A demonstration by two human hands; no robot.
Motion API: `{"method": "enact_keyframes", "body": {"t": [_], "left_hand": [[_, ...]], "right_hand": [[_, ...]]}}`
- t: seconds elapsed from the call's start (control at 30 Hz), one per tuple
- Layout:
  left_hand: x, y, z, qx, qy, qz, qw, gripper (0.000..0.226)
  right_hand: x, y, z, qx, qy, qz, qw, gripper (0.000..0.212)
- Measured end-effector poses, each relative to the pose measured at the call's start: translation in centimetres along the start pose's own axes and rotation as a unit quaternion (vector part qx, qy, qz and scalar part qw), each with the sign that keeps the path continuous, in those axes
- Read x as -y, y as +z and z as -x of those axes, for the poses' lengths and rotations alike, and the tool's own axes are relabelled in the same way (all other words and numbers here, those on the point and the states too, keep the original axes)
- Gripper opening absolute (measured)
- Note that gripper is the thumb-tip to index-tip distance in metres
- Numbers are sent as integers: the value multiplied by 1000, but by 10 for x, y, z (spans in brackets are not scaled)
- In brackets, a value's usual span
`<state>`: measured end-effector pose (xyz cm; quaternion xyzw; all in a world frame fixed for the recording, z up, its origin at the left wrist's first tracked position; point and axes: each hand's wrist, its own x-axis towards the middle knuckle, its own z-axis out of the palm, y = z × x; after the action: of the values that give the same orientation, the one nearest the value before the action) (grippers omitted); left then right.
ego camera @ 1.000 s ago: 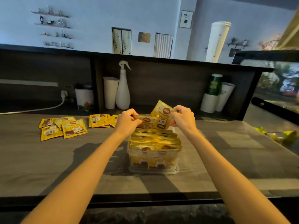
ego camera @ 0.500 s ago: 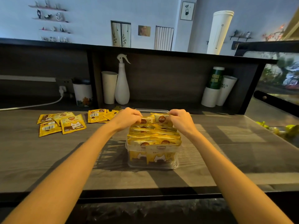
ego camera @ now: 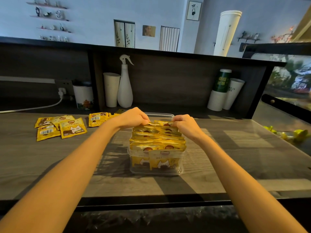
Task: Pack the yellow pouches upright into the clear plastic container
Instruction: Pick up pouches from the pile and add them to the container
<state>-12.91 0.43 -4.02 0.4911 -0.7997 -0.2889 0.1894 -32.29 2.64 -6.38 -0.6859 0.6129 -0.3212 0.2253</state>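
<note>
A clear plastic container (ego camera: 156,171) stands mid-counter, filled with several yellow pouches (ego camera: 157,140) set upright in rows. My left hand (ego camera: 133,117) and my right hand (ego camera: 186,122) both rest at the far end of the rows, fingers pinched on the top edge of the rearmost pouch (ego camera: 160,122), which sits down among the others. More yellow pouches (ego camera: 58,126) lie flat on the counter to the left, and another small pile (ego camera: 98,118) lies just left of my left hand.
On the back ledge stand a white spray bottle (ego camera: 124,86), white paper cups (ego camera: 111,89), a printed cup (ego camera: 83,96) and a stack of cups with a green one (ego camera: 222,91). A white cable (ego camera: 33,108) runs from a wall plug. Green items (ego camera: 296,134) lie far right.
Both hands have lowered the pouches they held above the container down into its far end. The view has tilted slightly.
</note>
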Motion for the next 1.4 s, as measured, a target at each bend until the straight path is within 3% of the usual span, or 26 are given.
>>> {"method": "enact_keyframes", "body": {"t": [0.27, 0.4, 0.53, 0.83, 1.03, 1.17, 1.3, 1.4], "left_hand": [[5, 3, 3, 35, -14, 5, 999, 25], [1, 8, 3, 18, -38, 34, 999, 42], [0, 15, 1, 33, -73, -12, 997, 55], [-2, 18, -6, -4, -92, -17, 996, 66], [7, 18, -6, -5, -82, -23, 996, 60], [7, 19, -3, -23, -41, 9, 999, 58], [9, 19, 1, -41, -33, 9, 999, 53], [8, 20, 4, -54, -29, -1, 998, 53]], "right_hand": [[-2, -1, 1, 17, -9, -11, 1000, 17], [0, -1, 5, 23, -14, -8, 1000, 21], [4, -1, 9, 34, -14, -1, 999, 33], [8, 0, 10, 37, 4, -30, 999, 33], [2, 3, 13, 59, 38, -20, 997, 30], [6, 2, 19, 42, 16, -21, 999, 29], [11, 3, 23, 30, -41, 71, 996, 29], [12, 2, 25, 19, -31, 57, 998, 39]]}}
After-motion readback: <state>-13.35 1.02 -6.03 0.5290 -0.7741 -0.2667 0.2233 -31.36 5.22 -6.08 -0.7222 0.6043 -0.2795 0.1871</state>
